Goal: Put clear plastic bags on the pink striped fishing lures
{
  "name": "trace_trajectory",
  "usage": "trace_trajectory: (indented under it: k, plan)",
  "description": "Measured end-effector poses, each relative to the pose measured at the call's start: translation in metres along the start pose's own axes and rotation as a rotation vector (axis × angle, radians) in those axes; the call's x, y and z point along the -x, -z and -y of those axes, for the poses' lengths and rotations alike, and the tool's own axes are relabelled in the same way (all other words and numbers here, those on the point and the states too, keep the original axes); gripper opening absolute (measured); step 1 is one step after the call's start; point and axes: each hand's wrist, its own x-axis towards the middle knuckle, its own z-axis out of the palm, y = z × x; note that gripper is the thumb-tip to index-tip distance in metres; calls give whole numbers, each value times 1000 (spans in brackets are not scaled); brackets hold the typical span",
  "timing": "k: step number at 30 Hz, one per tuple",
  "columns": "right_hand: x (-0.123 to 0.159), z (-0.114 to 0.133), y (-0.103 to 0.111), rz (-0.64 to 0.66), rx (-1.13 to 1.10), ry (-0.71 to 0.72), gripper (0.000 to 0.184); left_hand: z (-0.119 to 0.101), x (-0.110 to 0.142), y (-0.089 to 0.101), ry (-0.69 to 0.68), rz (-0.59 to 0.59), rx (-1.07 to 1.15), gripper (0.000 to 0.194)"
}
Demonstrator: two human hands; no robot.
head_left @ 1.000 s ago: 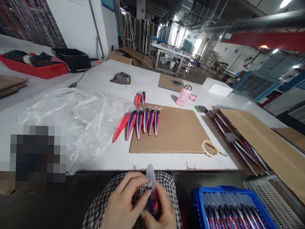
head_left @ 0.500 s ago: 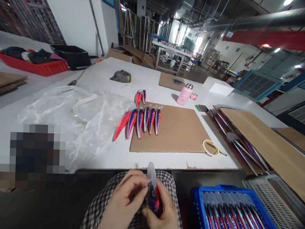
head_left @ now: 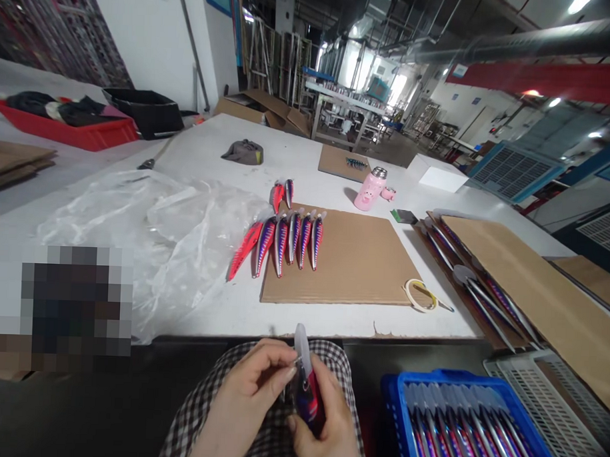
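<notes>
White workbench beyond the grip; left hand pinches, right hand wraps a fishing lure; blue crate just right.

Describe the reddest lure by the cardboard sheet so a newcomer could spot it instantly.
On the white table, find the brown cardboard sheet. A row of fishing lures lies along its left edge. The outermost lure, off the sheet on the table, is mostly red, while its neighbours show purple and silver stripes.
</notes>
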Motion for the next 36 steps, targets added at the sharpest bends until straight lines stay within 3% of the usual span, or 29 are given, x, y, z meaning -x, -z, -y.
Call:
trace_trajectory:
  k: [7, 19, 25, 30, 36]
  plan:
    - [5, -5, -1, 17, 74, -3, 77, 2, -1, -7, 67, -44, 6, 8]
    - [3, -7, -1, 14, 114, 91, 84, 7, 2, -8, -83, -139, -201, 11]
    - [4, -13, 3, 71, 160, 134, 86, 2, 2, -5, -58, -113, -219, 11]
    - [4, -14, 2, 44, 199, 135, 87, -3, 1, -4, -42, -113, -191, 12]
    - [1, -21, 10, 175, 218, 176, 84, -9, 0, -2, 36, -64, -127, 11]
